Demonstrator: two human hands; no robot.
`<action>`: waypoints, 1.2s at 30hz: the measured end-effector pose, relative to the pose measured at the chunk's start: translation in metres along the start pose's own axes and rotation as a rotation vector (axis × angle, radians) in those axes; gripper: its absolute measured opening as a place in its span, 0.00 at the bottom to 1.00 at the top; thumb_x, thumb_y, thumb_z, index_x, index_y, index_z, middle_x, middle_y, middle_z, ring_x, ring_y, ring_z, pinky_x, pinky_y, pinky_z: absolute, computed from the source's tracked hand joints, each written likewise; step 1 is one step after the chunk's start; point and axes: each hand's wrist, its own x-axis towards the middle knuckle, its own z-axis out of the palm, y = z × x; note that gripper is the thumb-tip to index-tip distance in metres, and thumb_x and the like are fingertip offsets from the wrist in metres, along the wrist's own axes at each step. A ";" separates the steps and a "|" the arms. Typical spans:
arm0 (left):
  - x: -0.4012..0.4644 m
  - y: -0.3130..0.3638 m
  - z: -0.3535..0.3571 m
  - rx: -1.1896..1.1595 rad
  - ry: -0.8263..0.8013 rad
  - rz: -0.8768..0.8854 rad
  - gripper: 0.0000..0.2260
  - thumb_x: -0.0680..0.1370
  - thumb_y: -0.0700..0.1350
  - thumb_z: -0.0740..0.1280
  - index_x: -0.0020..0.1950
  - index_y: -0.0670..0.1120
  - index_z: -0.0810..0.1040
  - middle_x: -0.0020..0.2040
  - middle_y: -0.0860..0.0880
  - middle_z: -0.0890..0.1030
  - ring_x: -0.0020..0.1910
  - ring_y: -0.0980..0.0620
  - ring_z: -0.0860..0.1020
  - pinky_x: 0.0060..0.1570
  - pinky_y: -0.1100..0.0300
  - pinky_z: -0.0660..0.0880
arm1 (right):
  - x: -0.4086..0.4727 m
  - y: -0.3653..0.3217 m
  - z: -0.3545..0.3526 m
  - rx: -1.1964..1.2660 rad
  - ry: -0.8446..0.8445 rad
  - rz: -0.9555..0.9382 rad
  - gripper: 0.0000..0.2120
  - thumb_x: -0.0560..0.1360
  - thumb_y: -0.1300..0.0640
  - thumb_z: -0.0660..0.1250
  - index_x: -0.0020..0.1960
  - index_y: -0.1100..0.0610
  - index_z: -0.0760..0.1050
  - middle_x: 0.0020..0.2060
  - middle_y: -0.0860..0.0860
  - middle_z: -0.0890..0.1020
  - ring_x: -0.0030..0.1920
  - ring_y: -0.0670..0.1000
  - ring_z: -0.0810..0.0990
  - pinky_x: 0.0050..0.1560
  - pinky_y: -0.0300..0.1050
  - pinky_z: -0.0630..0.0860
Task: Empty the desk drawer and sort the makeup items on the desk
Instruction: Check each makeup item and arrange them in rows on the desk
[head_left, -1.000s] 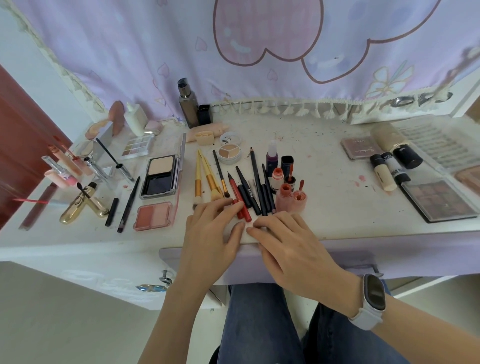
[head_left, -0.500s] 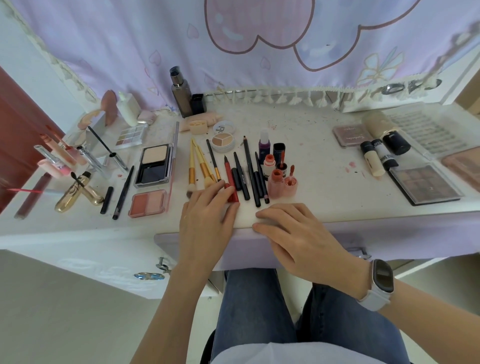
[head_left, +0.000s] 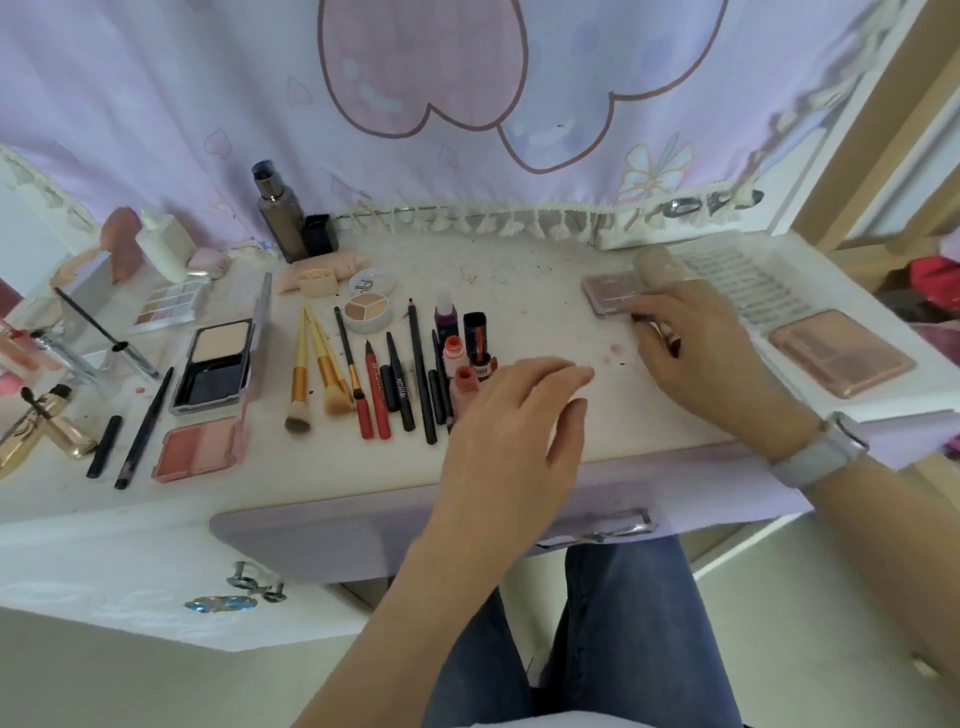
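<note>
Now the right hand (head_left: 696, 348) has its fingers curled over a small group of tubes just in front of the pink palette (head_left: 613, 293) at the far right of the table (head_left: 519, 291). A dark slim item shows between its fingers, so it seems to be holding something there, though the hand hides most of the group and which piece it grips cannot be told. The left hand (head_left: 514, 415) hovers low over bare table just right of the row of pencils and liners (head_left: 415, 374), fingers loosely spread and holding nothing.

Left of that row lie the gold-handled brushes (head_left: 317, 374), and further left the open powder compact (head_left: 215, 358) with the blush palette (head_left: 200, 447) nearer the table edge. Small lip tints (head_left: 462, 364) stand at the right end of the row, partly behind the left hand. The lavender drawer (head_left: 415, 525) below the table edge looks closed or nearly so, which suggests the emptying is done and sorting is what remains.

The step in hand is probably gathering the tubes by the pink palette into a proper group. To do that well, the right hand should lift each tube clear rather than drag it, since round tubes roll and could knock their neighbours. The left hand could steady the standing lip tints, which look easy to topple, or receive pieces and lay them parallel with caps facing one way.
</note>
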 end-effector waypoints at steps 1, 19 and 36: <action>0.006 0.005 0.010 -0.010 -0.058 -0.024 0.14 0.76 0.44 0.59 0.55 0.42 0.79 0.51 0.47 0.80 0.49 0.50 0.78 0.47 0.60 0.75 | 0.013 0.010 0.000 -0.068 -0.073 0.053 0.19 0.72 0.54 0.55 0.55 0.60 0.78 0.49 0.57 0.81 0.53 0.60 0.75 0.50 0.53 0.70; 0.039 -0.028 0.081 0.220 -0.395 -0.285 0.23 0.75 0.51 0.49 0.64 0.45 0.73 0.68 0.45 0.70 0.70 0.45 0.63 0.69 0.51 0.55 | 0.092 0.037 0.018 -0.410 -0.596 -0.048 0.23 0.72 0.45 0.62 0.66 0.49 0.68 0.55 0.53 0.76 0.59 0.56 0.69 0.58 0.51 0.61; 0.153 -0.023 -0.031 -1.095 -0.473 -0.830 0.25 0.71 0.61 0.62 0.61 0.48 0.76 0.58 0.50 0.80 0.58 0.52 0.77 0.61 0.56 0.70 | 0.105 -0.043 -0.083 0.355 -0.334 -0.080 0.38 0.69 0.50 0.72 0.69 0.37 0.51 0.60 0.36 0.70 0.61 0.37 0.67 0.62 0.28 0.61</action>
